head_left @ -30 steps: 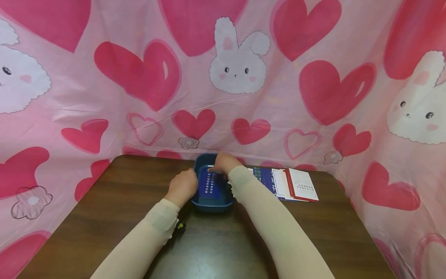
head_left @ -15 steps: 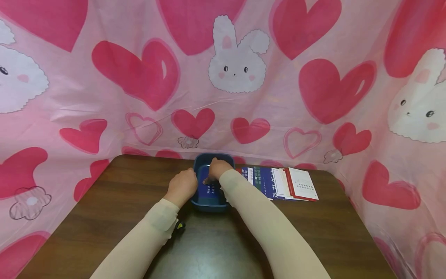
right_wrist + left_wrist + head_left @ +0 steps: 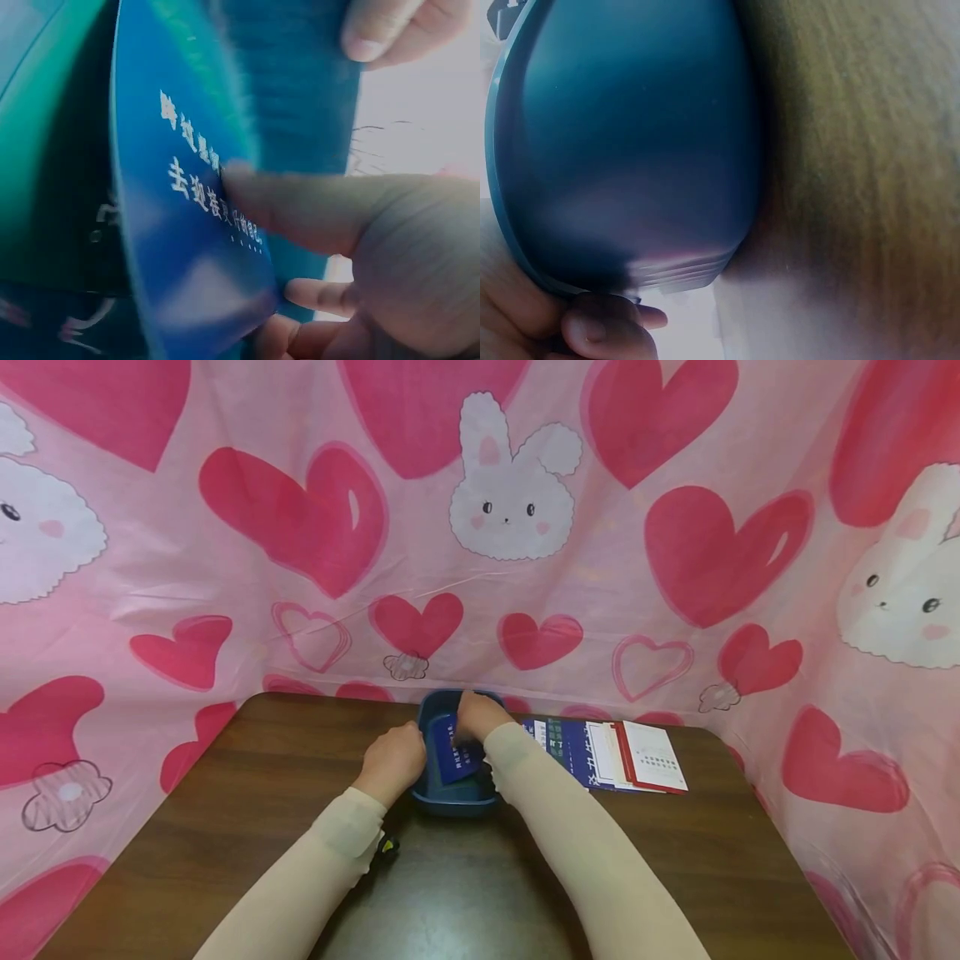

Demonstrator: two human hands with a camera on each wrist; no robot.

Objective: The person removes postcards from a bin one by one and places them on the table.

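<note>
Item: blue card (image 3: 454,752) — glossy, deep blue, rectangular, printed with rows of small white characters across its face; no creases visible. Position: tilted up out of a dark teal plastic tray (image 3: 429,714), one edge still low inside it, the rest raised toward the tray's right wall. In the right wrist view the card (image 3: 187,225) fills most of the frame, its printed face toward the thumb.

Right hand (image 3: 477,714): reaches into the tray from above and pinches the card, thumb (image 3: 300,206) laid flat across the printed face, the other fingers curled behind the card.

Left hand (image 3: 392,760): grips the tray's left wall near its front corner, fingers curled round the rim. The left wrist view shows a fingertip (image 3: 600,330) hooked at the rim of the tray (image 3: 630,142), whose smooth rounded outer wall sits on the wood.

Tray: rounded rectangular, deep-sided, at the far edge of the tabletop (image 3: 262,777), about midway along it.

Also present: a fanned row of cards (image 3: 611,752) — blue, white and red-edged, printed — lying flat along the far edge just right of the tray, reaching toward the far right corner. Tabletop: dark brown wood grain. Both forearms in pale beige sleeves (image 3: 330,852). Backdrop: pink cloth (image 3: 300,527) printed with red hearts and white rabbits, hung behind and to both sides
</note>
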